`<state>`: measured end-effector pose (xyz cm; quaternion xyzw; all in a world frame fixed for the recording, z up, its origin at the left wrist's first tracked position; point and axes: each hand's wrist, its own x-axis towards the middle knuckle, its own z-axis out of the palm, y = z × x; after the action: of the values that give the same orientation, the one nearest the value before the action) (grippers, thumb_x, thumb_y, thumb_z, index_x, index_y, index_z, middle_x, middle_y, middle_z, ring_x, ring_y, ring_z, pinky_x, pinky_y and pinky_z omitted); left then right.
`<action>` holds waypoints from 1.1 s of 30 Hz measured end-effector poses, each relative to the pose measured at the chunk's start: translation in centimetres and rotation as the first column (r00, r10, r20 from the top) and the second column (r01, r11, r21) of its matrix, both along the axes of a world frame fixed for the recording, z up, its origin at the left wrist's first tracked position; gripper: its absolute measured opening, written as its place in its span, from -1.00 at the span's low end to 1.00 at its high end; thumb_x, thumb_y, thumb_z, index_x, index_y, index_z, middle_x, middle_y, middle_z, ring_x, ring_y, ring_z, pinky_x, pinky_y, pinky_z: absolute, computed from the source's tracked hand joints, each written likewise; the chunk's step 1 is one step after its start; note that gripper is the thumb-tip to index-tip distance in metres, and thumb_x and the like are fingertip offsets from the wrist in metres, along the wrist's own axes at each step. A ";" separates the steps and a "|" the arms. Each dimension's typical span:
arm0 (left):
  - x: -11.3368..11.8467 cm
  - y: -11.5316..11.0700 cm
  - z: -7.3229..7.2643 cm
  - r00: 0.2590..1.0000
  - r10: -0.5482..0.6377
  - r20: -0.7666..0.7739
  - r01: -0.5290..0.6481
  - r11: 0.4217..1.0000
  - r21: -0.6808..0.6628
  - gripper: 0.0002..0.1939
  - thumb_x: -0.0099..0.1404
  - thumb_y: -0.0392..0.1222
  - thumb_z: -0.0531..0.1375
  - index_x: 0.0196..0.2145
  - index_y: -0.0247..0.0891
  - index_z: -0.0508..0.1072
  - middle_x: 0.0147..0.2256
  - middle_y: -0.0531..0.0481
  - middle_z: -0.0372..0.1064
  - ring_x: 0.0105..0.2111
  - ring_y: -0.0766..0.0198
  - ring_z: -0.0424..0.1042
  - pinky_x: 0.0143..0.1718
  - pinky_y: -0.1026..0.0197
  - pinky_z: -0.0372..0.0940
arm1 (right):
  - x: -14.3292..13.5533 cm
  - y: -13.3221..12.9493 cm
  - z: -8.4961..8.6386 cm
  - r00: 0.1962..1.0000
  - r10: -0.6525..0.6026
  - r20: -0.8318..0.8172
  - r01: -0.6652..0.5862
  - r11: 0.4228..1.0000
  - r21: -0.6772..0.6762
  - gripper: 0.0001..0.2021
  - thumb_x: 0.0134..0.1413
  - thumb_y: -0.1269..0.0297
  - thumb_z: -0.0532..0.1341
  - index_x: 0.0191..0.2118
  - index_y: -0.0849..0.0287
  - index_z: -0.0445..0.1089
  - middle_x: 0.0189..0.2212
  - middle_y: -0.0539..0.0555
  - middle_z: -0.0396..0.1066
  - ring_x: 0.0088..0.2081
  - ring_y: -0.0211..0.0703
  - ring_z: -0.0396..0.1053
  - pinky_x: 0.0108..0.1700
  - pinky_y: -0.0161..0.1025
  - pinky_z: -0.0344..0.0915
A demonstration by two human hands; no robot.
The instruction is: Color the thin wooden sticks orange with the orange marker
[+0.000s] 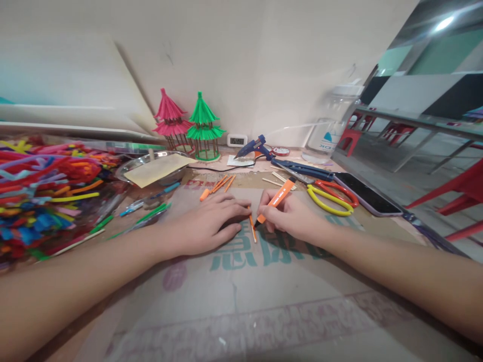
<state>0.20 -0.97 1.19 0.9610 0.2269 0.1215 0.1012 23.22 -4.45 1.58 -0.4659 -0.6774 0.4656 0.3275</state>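
Observation:
My right hand (289, 217) is closed around an orange marker (278, 197), its dark tip pointing down at a thin wooden stick (252, 227). Part of the stick is coloured orange, and its near end is pale. My left hand (204, 223) lies flat with its fingers stretched out, the fingertips at the far end of the stick. Beyond that hand are an orange marker cap (204, 194) and several orange sticks (222, 184). Pale uncoloured sticks (277, 181) lie just past my right hand.
Pipe cleaners (56, 186) heap up at left beside a metal dish (130, 163) with a card. At the back stand pink (171, 118) and green (206, 125) pagoda models, a clock (237, 140) and a glue gun (254, 147). Scissors (330, 198), a phone (368, 193) and a bottle (328, 128) are right.

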 end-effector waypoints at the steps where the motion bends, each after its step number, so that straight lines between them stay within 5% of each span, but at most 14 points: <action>1: 0.0 0.0 0.0 1.000 -0.003 0.002 0.003 1.000 0.003 -0.63 0.50 -0.16 0.01 0.18 -0.21 0.38 0.23 -0.10 0.32 0.20 0.02 0.25 0.24 -0.13 0.19 | 0.0 0.0 0.0 1.000 -0.016 0.003 0.016 1.000 0.008 -0.89 0.15 0.34 0.13 -0.40 0.11 0.20 -0.69 -0.16 0.30 -0.66 -0.38 0.13 -0.61 -0.40 0.02; 26: -0.1 0.1 0.0 1.000 0.001 0.007 -0.001 1.000 -0.009 -0.61 0.49 -0.17 0.03 0.21 -0.14 0.37 0.22 -0.10 0.32 0.21 0.04 0.27 0.25 -0.09 0.18 | 0.0 0.4 -0.1 0.993 -0.111 0.039 0.107 0.991 0.084 -0.89 0.18 0.29 0.13 -0.37 0.14 0.24 -0.65 -0.11 0.33 -0.67 -0.39 0.15 -0.59 -0.39 0.07; 33: -0.1 0.2 -0.2 1.000 -0.004 0.016 0.004 1.000 0.017 -0.61 0.50 -0.15 0.02 0.20 -0.18 0.39 0.25 -0.10 0.32 0.21 0.00 0.26 0.24 -0.14 0.19 | 0.1 0.0 0.1 1.000 0.012 -0.008 -0.012 1.000 0.011 -0.90 0.12 0.32 0.14 -0.41 0.12 0.21 -0.69 -0.13 0.30 -0.64 -0.35 0.18 -0.58 -0.38 0.03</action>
<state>0.10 -0.81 0.98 0.9613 0.2233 0.1308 0.0951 23.28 -4.47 1.71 -0.4582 -0.6813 0.4657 0.3301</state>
